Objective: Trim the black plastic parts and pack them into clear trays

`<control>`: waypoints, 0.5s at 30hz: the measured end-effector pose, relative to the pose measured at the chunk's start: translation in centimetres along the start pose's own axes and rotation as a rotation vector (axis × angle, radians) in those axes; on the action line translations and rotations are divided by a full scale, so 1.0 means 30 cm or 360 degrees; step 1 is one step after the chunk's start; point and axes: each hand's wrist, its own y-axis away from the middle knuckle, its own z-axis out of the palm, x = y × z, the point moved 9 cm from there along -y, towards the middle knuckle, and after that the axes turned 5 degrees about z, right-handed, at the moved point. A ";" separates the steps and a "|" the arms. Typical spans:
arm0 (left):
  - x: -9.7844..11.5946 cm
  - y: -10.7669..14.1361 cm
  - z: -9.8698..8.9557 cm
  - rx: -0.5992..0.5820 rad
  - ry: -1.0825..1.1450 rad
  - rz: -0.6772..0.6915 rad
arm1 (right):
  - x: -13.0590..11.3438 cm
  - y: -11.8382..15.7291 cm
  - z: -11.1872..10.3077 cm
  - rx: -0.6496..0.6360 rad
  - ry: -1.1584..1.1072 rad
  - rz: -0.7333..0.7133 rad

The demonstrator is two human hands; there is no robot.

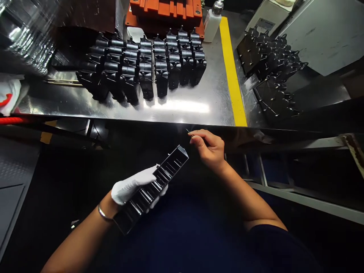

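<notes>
Left hand (133,185): gloved, grasping black ribbed housing (159,180), tilted, before the table (214,91).
Right hand (209,148): bare, pinching thin pointed tool (188,131) near housing's upper end.
Table: black molded parts, side by side in rows (146,68).

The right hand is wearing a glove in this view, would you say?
No, the right hand is bare, and only the left hand wears a white glove.

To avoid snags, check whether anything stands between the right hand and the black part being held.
Nothing visible: just a dark gap separates the right hand, pinching a thin tool, from the black part in the left hand.
</notes>
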 end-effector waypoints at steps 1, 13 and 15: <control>0.022 -0.004 -0.007 0.0061 -0.0097 0.0071 | 0.000 0.007 0.005 0.0004 0.0025 0.0047; 0.100 -0.006 -0.035 0.0370 -0.0940 0.0274 | -0.052 0.055 0.094 -0.0413 0.0529 0.0052; 0.090 -0.006 -0.042 0.0378 -0.0941 0.0263 | -0.056 0.062 0.111 -0.0458 0.0651 0.0033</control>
